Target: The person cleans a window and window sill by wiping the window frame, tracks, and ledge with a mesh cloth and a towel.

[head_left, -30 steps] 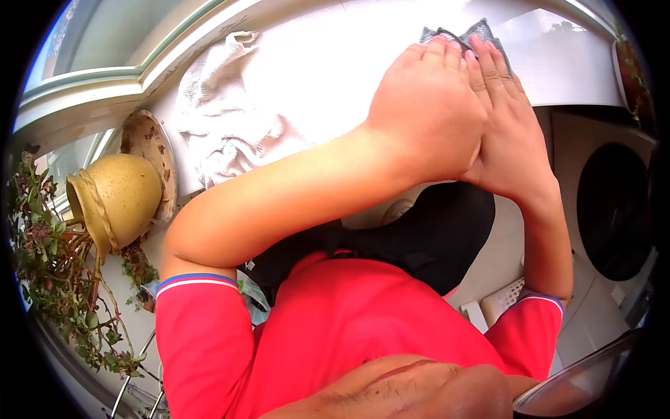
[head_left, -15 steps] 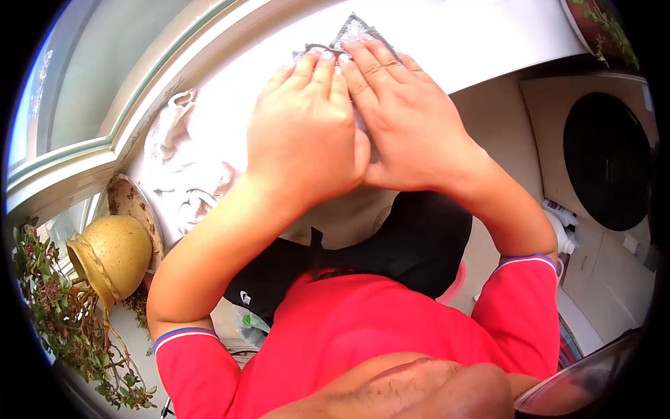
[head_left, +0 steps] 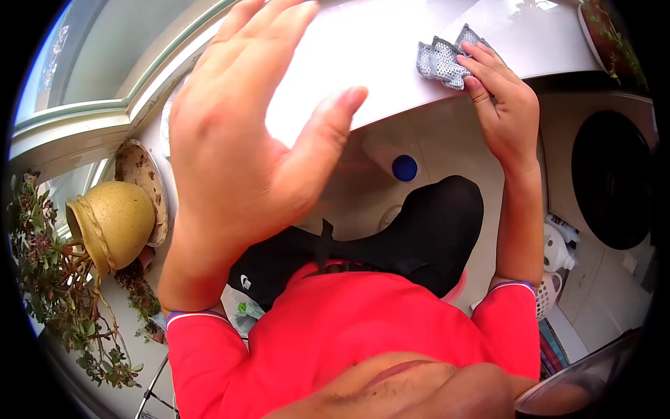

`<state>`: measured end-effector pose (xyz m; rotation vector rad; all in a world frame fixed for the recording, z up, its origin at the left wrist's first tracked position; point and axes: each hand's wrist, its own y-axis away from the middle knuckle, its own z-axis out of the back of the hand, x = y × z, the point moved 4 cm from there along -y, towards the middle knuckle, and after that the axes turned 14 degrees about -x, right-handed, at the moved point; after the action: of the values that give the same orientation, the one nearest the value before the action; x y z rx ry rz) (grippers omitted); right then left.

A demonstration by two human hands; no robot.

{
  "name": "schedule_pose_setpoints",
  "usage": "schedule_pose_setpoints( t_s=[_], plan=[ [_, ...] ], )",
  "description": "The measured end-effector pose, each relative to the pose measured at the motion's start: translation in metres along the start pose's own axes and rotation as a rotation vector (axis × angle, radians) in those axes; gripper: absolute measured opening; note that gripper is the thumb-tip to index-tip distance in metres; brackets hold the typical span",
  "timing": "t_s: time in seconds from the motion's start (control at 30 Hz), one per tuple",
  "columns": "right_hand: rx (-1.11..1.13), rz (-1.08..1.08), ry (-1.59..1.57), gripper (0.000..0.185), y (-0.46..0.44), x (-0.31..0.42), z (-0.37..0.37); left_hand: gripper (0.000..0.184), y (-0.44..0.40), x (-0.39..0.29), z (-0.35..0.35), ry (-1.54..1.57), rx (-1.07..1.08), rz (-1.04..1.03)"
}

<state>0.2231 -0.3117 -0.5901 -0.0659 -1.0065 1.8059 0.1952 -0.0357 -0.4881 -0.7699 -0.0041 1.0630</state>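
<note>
A yellow pot [head_left: 125, 218] sits at 9 o'clock. At 10 o'clock the left hand [head_left: 237, 140] is raised, its grip released, thumb out. The grey cloth [head_left: 441, 64] lies at 1 o'clock on the counter [head_left: 363, 77]; at 2 o'clock the right hand [head_left: 508, 112] rests its fingers on it, whether grasping I cannot tell.
</note>
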Motion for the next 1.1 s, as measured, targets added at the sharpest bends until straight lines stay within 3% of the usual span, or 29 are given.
schedule_pose_setpoints(
  t_s=[0.03,0.13,0.17,0.23,0.27,0.4,0.5,0.73,0.77,0.83,0.87,0.97,1.03,1.1],
  plan=[
    [-0.1,-0.042,-0.039,0.015,-0.001,-0.007,-0.004,0.055,0.025,0.022,0.013,-0.078,-0.072,0.024],
    [-0.37,-0.17,-0.15,0.013,0.008,-0.021,-0.012,0.06,0.092,0.066,0.032,-0.394,0.004,0.226],
    [-0.497,-0.269,-0.318,0.014,0.013,-0.023,-0.013,0.063,0.111,0.081,0.029,-0.513,0.051,0.283],
    [-0.731,-0.472,-0.655,0.017,0.032,-0.031,-0.011,0.07,0.134,0.099,0.011,-0.555,0.088,0.256],
    [-0.767,-0.525,-0.68,0.019,0.039,-0.032,-0.005,0.073,0.137,0.102,0.005,-0.581,0.11,0.243],
    [-0.949,-0.587,-0.899,0.02,0.058,-0.052,0.018,0.079,0.088,0.095,-0.03,-0.466,0.183,0.149],
    [-1.029,-0.612,-1.024,0.022,0.067,-0.06,0.028,0.08,0.063,0.073,-0.064,-0.521,0.17,0.058],
    [-1.077,-0.644,-1.108,0.031,0.066,-0.078,0.04,0.08,-0.028,-0.012,-0.174,-0.277,0.168,-0.221],
    [-1.118,-0.669,-1.106,0.033,0.067,-0.082,0.043,0.065,-0.043,-0.024,-0.191,-0.29,0.118,-0.268],
    [-1.204,-0.719,-1.099,0.036,0.072,-0.091,0.049,0.101,-0.076,-0.037,-0.225,-0.329,0.234,-0.23],
    [-1.22,-0.735,-1.126,0.037,0.076,-0.096,0.052,0.101,-0.083,-0.044,-0.24,-0.318,0.175,-0.304],
    [-1.266,-0.802,-1.142,0.04,0.085,-0.106,0.057,0.101,-0.119,-0.083,-0.268,-0.127,0.224,-0.171],
    [-1.289,-0.884,-1.086,0.042,0.085,-0.108,0.057,0.104,-0.14,-0.109,-0.297,-0.154,0.161,-0.258],
    [-1.285,-0.807,-1.146,0.042,0.085,-0.106,0.062,0.1,-0.156,-0.142,-0.307,-0.005,0.33,-0.335]
  ],
)
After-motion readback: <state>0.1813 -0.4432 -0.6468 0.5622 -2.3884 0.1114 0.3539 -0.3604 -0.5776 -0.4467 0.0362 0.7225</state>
